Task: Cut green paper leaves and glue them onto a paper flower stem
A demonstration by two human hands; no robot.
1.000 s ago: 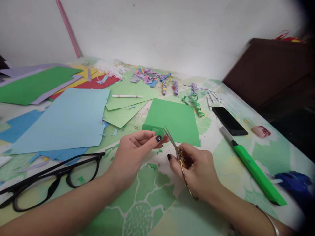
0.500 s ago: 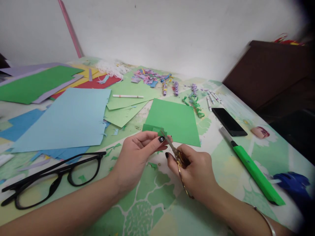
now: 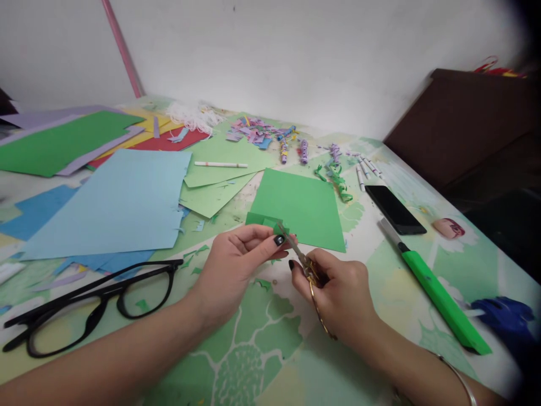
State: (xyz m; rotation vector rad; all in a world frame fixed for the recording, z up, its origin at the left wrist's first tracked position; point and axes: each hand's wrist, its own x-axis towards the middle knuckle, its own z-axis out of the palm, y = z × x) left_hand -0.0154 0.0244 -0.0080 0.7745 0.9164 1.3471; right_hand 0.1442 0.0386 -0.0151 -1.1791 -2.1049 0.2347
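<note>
Between the thumb and fingers of my left hand [image 3: 236, 262] is a small piece of green paper [image 3: 279, 226], pinched near its edge. My right hand [image 3: 338, 285] grips a pair of gold-handled scissors [image 3: 302, 254], their blades reaching up and left to the paper beside my left thumb. How far the blades are parted is hard to make out. Just beyond both hands a larger green sheet [image 3: 302, 206] lies flat, with a darker green strip [image 3: 256, 217] at its near left corner. Small green scraps [image 3: 262, 283] lie below my left hand.
Black glasses [image 3: 101, 304] rest at the left, near a light blue sheet [image 3: 114, 203]. To the right lie a phone [image 3: 395, 208], a green-handled knife [image 3: 439, 296] and an eraser [image 3: 448, 228]. Paper clippings [image 3: 253, 131], curled green strips [image 3: 338, 183] and white pens [image 3: 367, 167] are farther back.
My right hand and the scissors have shifted very slightly right. The left hand keeps its pinch on the paper, and the whole view has moved a little.
</note>
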